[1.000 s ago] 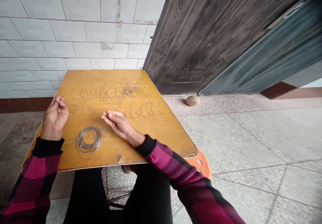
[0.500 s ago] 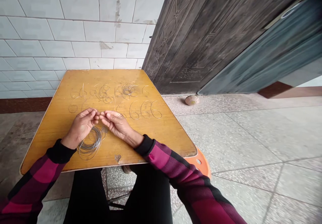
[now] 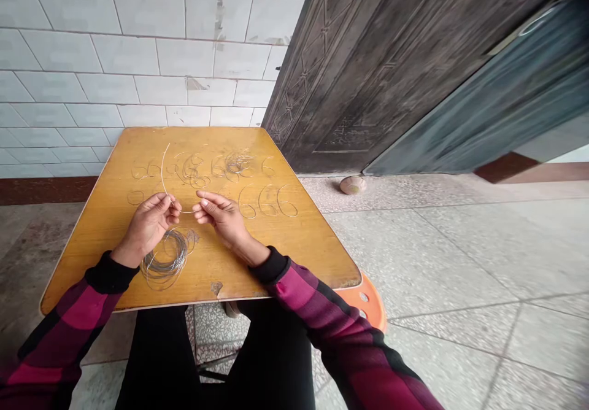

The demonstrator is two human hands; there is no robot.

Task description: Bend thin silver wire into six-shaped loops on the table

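My left hand (image 3: 150,223) and my right hand (image 3: 221,213) are close together above the wooden table (image 3: 294,244), each pinching one thin piece of wire (image 3: 164,177). The wire runs between my fingertips and curves up and away past my left hand. A coil of grey wire (image 3: 164,259) lies on the table just under my left wrist. Several bent wire loops (image 3: 269,201) shaped like sixes lie in rows across the far half of the table.
A white tiled wall (image 3: 138,48) stands behind the table and a dark carved door (image 3: 391,60) to the right. An orange stool (image 3: 368,299) shows under the table's right corner. A small round stone (image 3: 353,184) lies on the tiled floor.
My left hand came from the table's left edge to meet my right hand, and both then drew slightly apart with a curved length of wire now standing out between them.
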